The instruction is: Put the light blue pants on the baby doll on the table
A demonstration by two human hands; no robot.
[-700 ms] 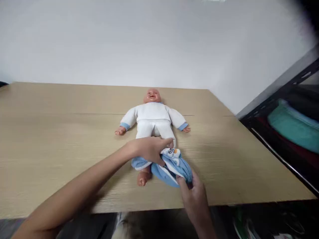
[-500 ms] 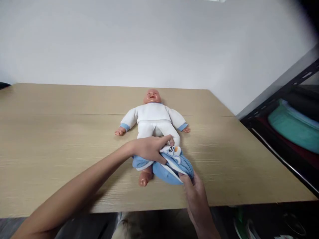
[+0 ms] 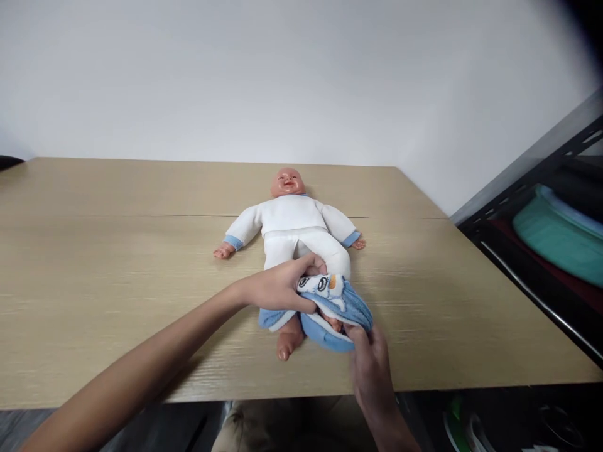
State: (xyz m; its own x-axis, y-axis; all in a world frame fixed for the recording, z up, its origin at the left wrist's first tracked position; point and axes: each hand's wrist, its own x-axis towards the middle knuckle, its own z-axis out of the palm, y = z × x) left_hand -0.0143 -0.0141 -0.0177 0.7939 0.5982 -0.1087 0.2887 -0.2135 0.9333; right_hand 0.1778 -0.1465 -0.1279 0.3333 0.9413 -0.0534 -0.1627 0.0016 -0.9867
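A baby doll (image 3: 294, 213) in white clothes with blue cuffs lies on its back, head toward the wall. Blue pants (image 3: 355, 304) with white trim and a stitched cartoon face are bunched around its lower legs. One bare foot (image 3: 289, 344) sticks out of the left-hand leg opening. Toes of the other foot (image 3: 334, 323) show inside the right-hand opening. My left hand (image 3: 277, 285) grips the fabric by the cartoon face, thumb below and fingers curled above. My right hand (image 3: 372, 364) pinches the rim of the right-hand opening; its fingertips are partly hidden in the cloth.
The doll lies on a light wooden table (image 3: 117, 263) with its front edge close to my lap. A pale wall (image 3: 235, 81) stands behind. At the right, a black metal rack (image 3: 532, 292) holds a teal item (image 3: 560, 235). Unclear items sit below the table at lower right.
The doll's toes now show in the right-hand leg opening, which gapes wider. The pants and both legs have shifted slightly right, and the bare foot is a little nearer me.
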